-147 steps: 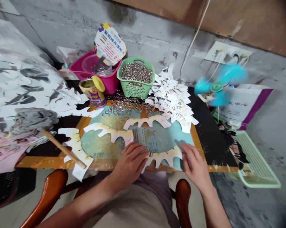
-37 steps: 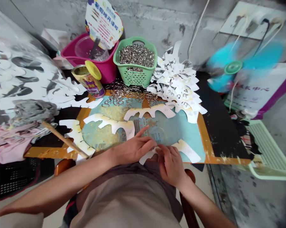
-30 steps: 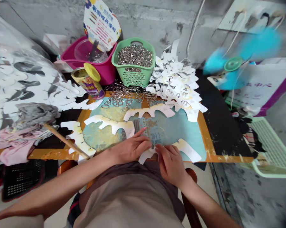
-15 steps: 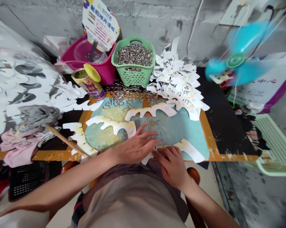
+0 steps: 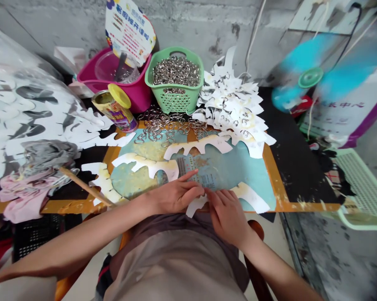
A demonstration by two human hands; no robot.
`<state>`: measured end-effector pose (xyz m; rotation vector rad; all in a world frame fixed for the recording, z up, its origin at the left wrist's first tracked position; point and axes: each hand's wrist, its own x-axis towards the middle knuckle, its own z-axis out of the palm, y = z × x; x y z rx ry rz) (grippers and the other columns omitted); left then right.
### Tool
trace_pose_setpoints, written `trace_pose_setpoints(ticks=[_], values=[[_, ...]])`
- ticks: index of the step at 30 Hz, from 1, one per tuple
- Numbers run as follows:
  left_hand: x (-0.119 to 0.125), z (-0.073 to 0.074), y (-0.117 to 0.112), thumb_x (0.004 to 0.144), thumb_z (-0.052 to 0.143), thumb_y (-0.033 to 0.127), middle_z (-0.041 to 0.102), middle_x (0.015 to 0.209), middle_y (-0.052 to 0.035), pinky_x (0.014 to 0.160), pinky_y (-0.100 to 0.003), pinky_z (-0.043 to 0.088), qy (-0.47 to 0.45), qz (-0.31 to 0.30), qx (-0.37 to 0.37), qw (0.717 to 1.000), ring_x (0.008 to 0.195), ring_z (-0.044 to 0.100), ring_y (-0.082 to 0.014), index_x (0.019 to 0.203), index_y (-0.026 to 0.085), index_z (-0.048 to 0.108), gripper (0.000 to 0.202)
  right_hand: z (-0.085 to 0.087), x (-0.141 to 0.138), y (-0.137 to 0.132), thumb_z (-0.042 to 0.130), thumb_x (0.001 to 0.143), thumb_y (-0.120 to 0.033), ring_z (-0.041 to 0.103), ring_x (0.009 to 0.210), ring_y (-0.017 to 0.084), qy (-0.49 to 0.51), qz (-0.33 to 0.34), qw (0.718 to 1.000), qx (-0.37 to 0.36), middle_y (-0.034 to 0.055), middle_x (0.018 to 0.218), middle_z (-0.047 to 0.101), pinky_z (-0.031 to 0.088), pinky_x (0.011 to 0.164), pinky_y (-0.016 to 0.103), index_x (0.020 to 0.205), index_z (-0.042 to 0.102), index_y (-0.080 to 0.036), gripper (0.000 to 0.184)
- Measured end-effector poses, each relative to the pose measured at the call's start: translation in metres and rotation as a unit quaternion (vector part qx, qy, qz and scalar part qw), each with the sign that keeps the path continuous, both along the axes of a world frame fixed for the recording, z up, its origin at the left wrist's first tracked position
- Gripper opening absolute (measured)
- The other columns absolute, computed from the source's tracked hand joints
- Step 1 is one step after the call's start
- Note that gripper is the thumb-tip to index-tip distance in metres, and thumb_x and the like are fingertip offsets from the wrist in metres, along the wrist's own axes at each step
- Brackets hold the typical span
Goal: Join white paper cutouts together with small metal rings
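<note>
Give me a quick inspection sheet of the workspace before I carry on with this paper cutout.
Surface: teal sheet on orange-edged board, smeared with yellowish stains.
Job's things: white paper cutout at the near edge; metal rings fill green basket; loose rings lie before it.
Clutter: cutout pile, yellow-lidded can, wooden stick, pink tub, pink cloth.
Grippers: left hand flat on the cutout; right hand fingertips on it, grip unclear.
Cables: white cable runs up the concrete wall.
Surroundings: spinning blue fan, green tray.

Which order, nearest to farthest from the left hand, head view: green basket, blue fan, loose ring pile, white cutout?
1. white cutout, front edge, touching the left hand.
2. loose ring pile, mid-table.
3. green basket, back, behind the pile.
4. blue fan, far right.
</note>
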<state>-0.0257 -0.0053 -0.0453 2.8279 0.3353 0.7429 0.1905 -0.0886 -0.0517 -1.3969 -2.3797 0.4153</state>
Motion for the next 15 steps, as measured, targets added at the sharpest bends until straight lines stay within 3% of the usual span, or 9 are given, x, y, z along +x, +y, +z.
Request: trace_pose_setpoints(ticks=[8, 15], values=[[-0.0012, 0.0006, 0.0030, 0.096, 0.036, 0.005, 0.068, 0.083, 0.0004, 0.120, -0.049, 0.033, 0.047, 0.017, -0.109, 0.993, 0.080, 0.067, -0.0108, 0.100, 0.018, 0.047, 0.018, 0.0050, -0.0061, 0.0043, 0.049, 0.090, -0.013, 0.051, 0.085, 0.027, -0.065, 0.000, 0.998, 0.009, 0.0091, 0.091, 0.061, 0.035, 0.073, 0.039, 0.133, 0.058, -0.017, 0.044], [-0.0016, 0.0000, 0.0036, 0.083, 0.045, 0.000, 0.069, 0.088, -0.0038, 0.117, -0.058, 0.032, 0.032, -0.007, -0.106, 0.994, 0.089, 0.068, -0.0177, 0.118, 0.013, 0.042, 0.038, 0.0009, -0.0092, -0.0003, 0.049, 0.091, -0.014, 0.051, 0.086, 0.027, -0.071, -0.015, 0.997, 0.017, 0.0098, 0.092, 0.061, 0.035, 0.075, 0.041, 0.136, 0.056, -0.013, 0.046]])
